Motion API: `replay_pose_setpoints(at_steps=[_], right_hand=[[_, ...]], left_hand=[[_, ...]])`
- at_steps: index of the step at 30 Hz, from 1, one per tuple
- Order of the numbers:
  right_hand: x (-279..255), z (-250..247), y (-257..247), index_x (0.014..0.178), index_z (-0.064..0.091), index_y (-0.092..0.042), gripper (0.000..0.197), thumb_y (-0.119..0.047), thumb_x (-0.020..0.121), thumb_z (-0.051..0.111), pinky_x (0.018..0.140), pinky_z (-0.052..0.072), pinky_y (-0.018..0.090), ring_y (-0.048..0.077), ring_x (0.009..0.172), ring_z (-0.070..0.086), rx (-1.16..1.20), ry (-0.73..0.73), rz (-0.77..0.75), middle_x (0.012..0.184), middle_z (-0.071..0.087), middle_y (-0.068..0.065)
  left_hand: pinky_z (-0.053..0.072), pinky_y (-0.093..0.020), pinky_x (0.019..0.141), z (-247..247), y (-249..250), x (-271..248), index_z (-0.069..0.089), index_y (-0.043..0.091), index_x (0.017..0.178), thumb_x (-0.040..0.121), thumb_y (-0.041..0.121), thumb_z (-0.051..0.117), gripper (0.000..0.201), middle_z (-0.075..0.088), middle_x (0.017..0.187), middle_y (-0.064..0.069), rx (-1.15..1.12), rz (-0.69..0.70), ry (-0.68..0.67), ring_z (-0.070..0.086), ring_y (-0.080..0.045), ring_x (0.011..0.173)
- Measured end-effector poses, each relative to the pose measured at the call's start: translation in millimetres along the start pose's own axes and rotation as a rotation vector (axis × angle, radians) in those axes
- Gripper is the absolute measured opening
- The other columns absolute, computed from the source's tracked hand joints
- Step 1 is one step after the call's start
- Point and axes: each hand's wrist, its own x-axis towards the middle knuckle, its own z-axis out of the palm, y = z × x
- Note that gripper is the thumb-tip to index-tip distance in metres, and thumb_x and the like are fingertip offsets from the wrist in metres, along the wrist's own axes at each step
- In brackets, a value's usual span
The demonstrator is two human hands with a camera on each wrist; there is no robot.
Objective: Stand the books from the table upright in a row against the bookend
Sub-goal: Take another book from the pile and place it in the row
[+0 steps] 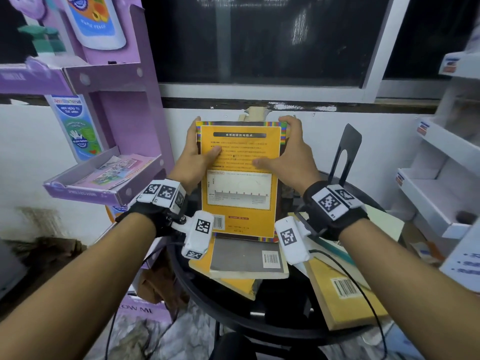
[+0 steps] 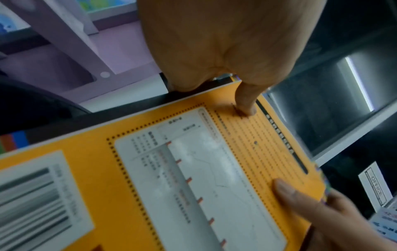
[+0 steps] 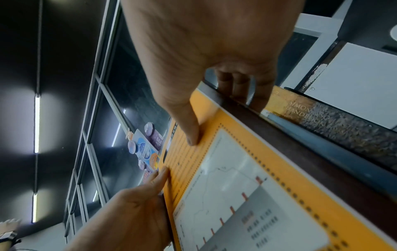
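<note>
I hold an orange book (image 1: 240, 193) upright over the round black table (image 1: 207, 302), its back cover facing me. My left hand (image 1: 201, 149) grips its left edge, thumb on the cover. At the top right corner my right hand (image 1: 284, 146) grips it too, fingers curled over the top edge. A tan book (image 1: 255, 113) shows behind it, and the right wrist view shows a mottled spine (image 3: 333, 122) just behind. The black bookend (image 1: 348, 149) stands to the right. A grey-covered book (image 1: 246, 258) and a yellow book (image 1: 345, 289) lie flat on the table.
A purple cardboard display stand (image 1: 117, 100) rises close on the left, its tray level with my left wrist. White shelves (image 1: 436, 183) stand at the right. A white wall and dark window are behind the table. Cables hang from both wrists.
</note>
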Motion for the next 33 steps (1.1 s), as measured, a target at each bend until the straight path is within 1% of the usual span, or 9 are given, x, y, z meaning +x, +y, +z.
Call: replay_pose_setpoints(at_steps=[3, 8, 14, 18, 21, 24, 27, 29, 33], right_hand=[[-0.3, -2.8, -4.7, 0.124, 0.033, -0.021, 0.073, -0.020, 0.072, 0.084, 0.078, 0.056, 0.028, 0.009, 0.089, 0.065, 0.013, 0.022, -0.028, 0.094, 0.060, -0.016], [0.9, -6.9, -10.0, 0.118, 0.036, -0.021, 0.065, -0.020, 0.073, 0.083, 0.067, 0.053, 0.017, 0.004, 0.083, 0.066, 0.026, 0.010, -0.053, 0.102, 0.063, -0.008], [-5.6, -6.5, -11.4, 0.111, 0.036, -0.023, 0.057, -0.023, 0.076, 0.081, 0.069, 0.055, 0.019, 0.005, 0.086, 0.068, 0.123, 0.026, -0.084, 0.102, 0.066, -0.007], [-7.3, -6.4, -19.9, 0.107, 0.040, -0.024, 0.046, -0.027, 0.080, 0.077, 0.071, 0.058, 0.026, 0.008, 0.087, 0.068, 0.152, 0.028, -0.113, 0.097, 0.064, -0.013], [-8.4, -14.2, -28.2, 0.107, 0.055, -0.025, 0.034, -0.026, 0.081, 0.076, 0.074, 0.059, 0.027, 0.004, 0.089, 0.066, 0.164, -0.030, -0.140, 0.100, 0.060, -0.019], [-6.3, -31.8, -38.7, 0.110, 0.064, -0.027, 0.034, -0.028, 0.079, 0.077, 0.077, 0.058, 0.024, 0.004, 0.091, 0.066, 0.091, -0.145, -0.141, 0.108, 0.062, -0.017], [-5.9, -50.1, -51.1, 0.123, 0.061, -0.031, 0.048, -0.033, 0.078, 0.077, 0.078, 0.057, 0.022, 0.006, 0.091, 0.069, -0.013, -0.354, -0.115, 0.117, 0.064, -0.014], [-10.0, -58.1, -58.9, 0.132, 0.053, -0.035, 0.058, -0.036, 0.078, 0.076, 0.075, 0.057, 0.022, 0.004, 0.090, 0.070, -0.043, -0.471, -0.087, 0.114, 0.066, -0.015], [-15.9, -68.3, -67.1, 0.126, 0.053, -0.038, 0.054, -0.024, 0.080, 0.076, 0.071, 0.057, 0.017, 0.003, 0.084, 0.071, -0.074, -0.434, -0.106, 0.106, 0.067, -0.016]], left_hand=[[0.055, -0.040, 0.088, 2.2, -2.6, -0.6, 0.017, 0.026, 0.149, 0.094, 0.014, 0.057, 0.069, 0.064, 0.125, -0.002, -0.050, -0.008, 0.014, 0.067, -0.019, 0.105], [0.053, -0.050, 0.092, 0.7, -0.8, -1.4, 0.036, 0.015, 0.136, 0.093, 0.019, 0.059, 0.049, 0.067, 0.118, -0.007, -0.091, -0.060, 0.014, 0.068, -0.025, 0.102], [0.054, -0.046, 0.090, 1.5, -1.9, -5.2, 0.043, 0.012, 0.130, 0.095, 0.026, 0.055, 0.040, 0.067, 0.118, -0.009, -0.193, -0.069, 0.063, 0.068, -0.026, 0.102], [0.056, -0.040, 0.082, 5.2, -2.2, -5.7, 0.047, 0.010, 0.122, 0.097, 0.026, 0.053, 0.031, 0.066, 0.117, -0.014, -0.238, -0.037, 0.117, 0.069, -0.025, 0.097], [0.056, -0.041, 0.082, 4.3, -2.6, -6.2, 0.051, 0.011, 0.117, 0.096, 0.023, 0.054, 0.024, 0.068, 0.113, -0.014, -0.274, -0.009, 0.129, 0.069, -0.027, 0.096], [0.056, -0.039, 0.080, 3.1, 0.1, -7.3, 0.055, 0.011, 0.114, 0.095, 0.020, 0.055, 0.021, 0.070, 0.105, -0.010, -0.301, 0.021, 0.114, 0.070, -0.026, 0.093], [0.056, -0.038, 0.080, 5.7, 5.9, -6.0, 0.054, 0.002, 0.122, 0.095, 0.021, 0.055, 0.033, 0.069, 0.108, -0.014, -0.302, 0.045, 0.092, 0.069, -0.027, 0.093], [0.055, -0.041, 0.083, 7.8, 11.0, -3.8, 0.053, 0.001, 0.124, 0.094, 0.023, 0.056, 0.037, 0.067, 0.112, -0.019, -0.304, 0.054, 0.071, 0.068, -0.032, 0.096], [0.056, -0.038, 0.081, 14.0, 23.4, 1.2, 0.055, 0.004, 0.121, 0.095, 0.025, 0.055, 0.034, 0.070, 0.103, -0.013, -0.277, 0.072, 0.034, 0.069, -0.028, 0.092]])
